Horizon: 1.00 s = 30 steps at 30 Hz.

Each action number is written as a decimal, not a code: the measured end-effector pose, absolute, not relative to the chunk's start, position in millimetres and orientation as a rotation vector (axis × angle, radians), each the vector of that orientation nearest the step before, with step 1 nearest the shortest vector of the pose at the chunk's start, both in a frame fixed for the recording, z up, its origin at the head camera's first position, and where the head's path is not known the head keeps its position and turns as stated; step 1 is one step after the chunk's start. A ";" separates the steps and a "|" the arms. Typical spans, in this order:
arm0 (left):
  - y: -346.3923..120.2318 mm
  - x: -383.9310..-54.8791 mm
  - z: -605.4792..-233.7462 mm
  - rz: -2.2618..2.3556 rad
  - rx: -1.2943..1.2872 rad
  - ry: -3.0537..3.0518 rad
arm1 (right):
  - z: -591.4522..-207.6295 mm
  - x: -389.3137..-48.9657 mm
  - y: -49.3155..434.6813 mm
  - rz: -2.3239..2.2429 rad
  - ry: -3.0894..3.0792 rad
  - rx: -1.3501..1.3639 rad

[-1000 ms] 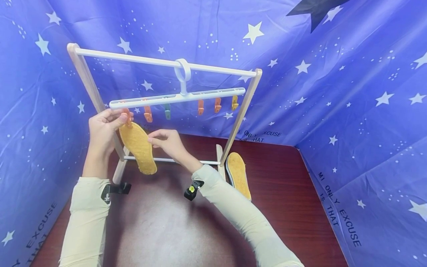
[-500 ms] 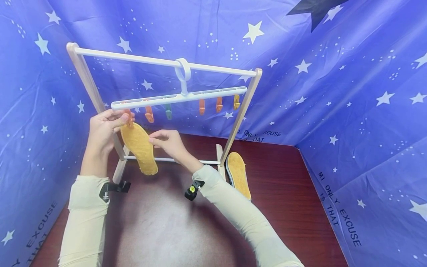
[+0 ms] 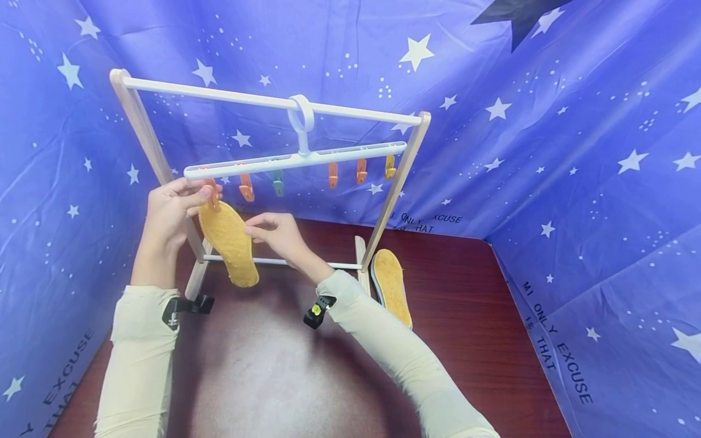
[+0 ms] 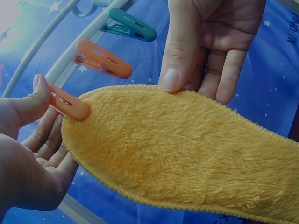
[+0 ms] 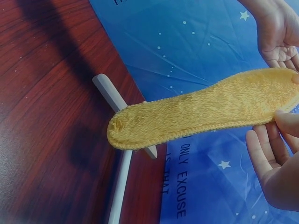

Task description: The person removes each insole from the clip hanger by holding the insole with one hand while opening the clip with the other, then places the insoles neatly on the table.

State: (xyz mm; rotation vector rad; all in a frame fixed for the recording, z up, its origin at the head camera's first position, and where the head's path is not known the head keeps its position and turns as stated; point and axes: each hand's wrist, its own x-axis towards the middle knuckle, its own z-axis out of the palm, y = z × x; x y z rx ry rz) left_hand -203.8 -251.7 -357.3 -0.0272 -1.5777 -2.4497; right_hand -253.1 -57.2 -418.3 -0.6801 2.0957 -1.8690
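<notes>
A fuzzy yellow insole (image 3: 229, 246) hangs at the left end of a white clip hanger (image 3: 296, 159). My left hand (image 3: 167, 213) pinches the orange clip (image 4: 70, 105) at that end, and the clip overlaps the insole's wide end in the left wrist view. With thumb and fingers my right hand (image 3: 278, 234) pinches the insole's right edge. Toward the table the narrow end (image 5: 124, 128) dangles free. More clips line the hanger, among them an orange clip (image 4: 103, 59) and a green clip (image 4: 132, 24) beside the held one.
The hanger hooks over the top bar of a wood-and-white rack (image 3: 402, 182). A second yellow insole (image 3: 391, 286) lies on the dark red table (image 3: 465, 340) by the rack's right foot. Blue star-printed cloth (image 3: 547, 152) surrounds the table.
The hanger, clip and insole have shifted slightly right, along with my left hand. Both hands keep their holds throughout.
</notes>
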 end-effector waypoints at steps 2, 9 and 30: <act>-251.6 -203.7 -356.8 -2.452 -0.034 -1.581 | -418.4 -253.1 -57.0 -1.875 2.089 -0.678; -251.2 -203.4 -356.6 -2.459 -0.052 -1.584 | -420.3 -253.8 -56.4 -1.872 2.099 -0.686; -248.3 -205.8 -358.0 -2.468 -0.056 -1.532 | -422.6 -253.5 -55.4 -1.882 2.107 -0.652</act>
